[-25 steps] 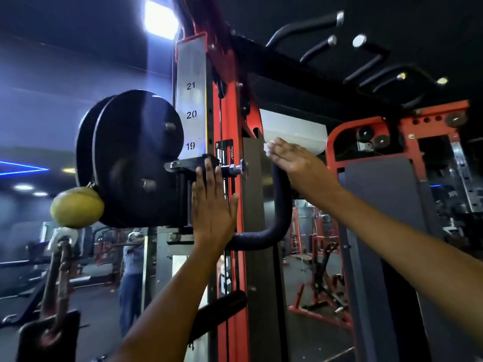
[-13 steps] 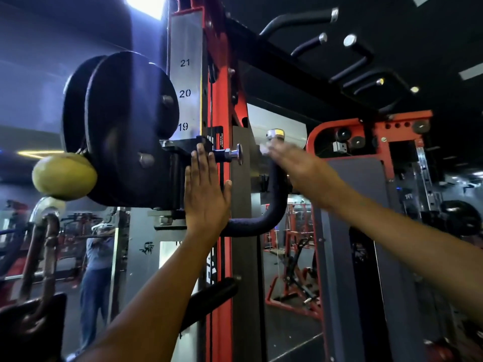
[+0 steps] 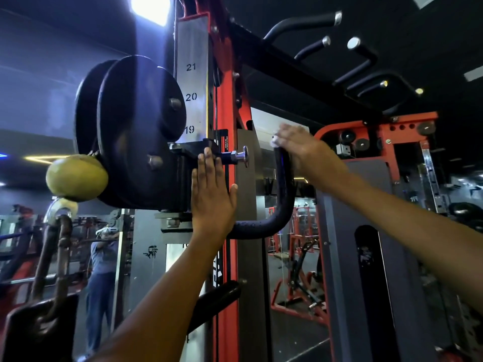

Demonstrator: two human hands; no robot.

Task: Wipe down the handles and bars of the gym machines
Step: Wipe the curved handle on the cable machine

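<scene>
A curved black handle (image 3: 283, 205) juts from the pulley carriage (image 3: 183, 176) on the red and grey upright (image 3: 227, 100). My left hand (image 3: 213, 194) lies flat against the carriage beside the handle's lower end, fingers straight and pointing up. At the handle's top end, my right hand (image 3: 300, 148) curls over it, slightly blurred. A small piece of white cloth (image 3: 274, 142) shows under its fingertips. The handle's top cap is hidden by that hand.
Two black pulley discs (image 3: 136, 131) and a yellow ball stop (image 3: 77, 177) sit left of the carriage, with a chain (image 3: 56, 257) hanging below. A chrome pull pin (image 3: 241, 155) sticks out. Black pull-up grips (image 3: 300, 24) run overhead. A person (image 3: 102, 278) stands at the left.
My right hand has come down over the handle's top end and now covers its chrome cap. My left hand stays flat on the carriage.
</scene>
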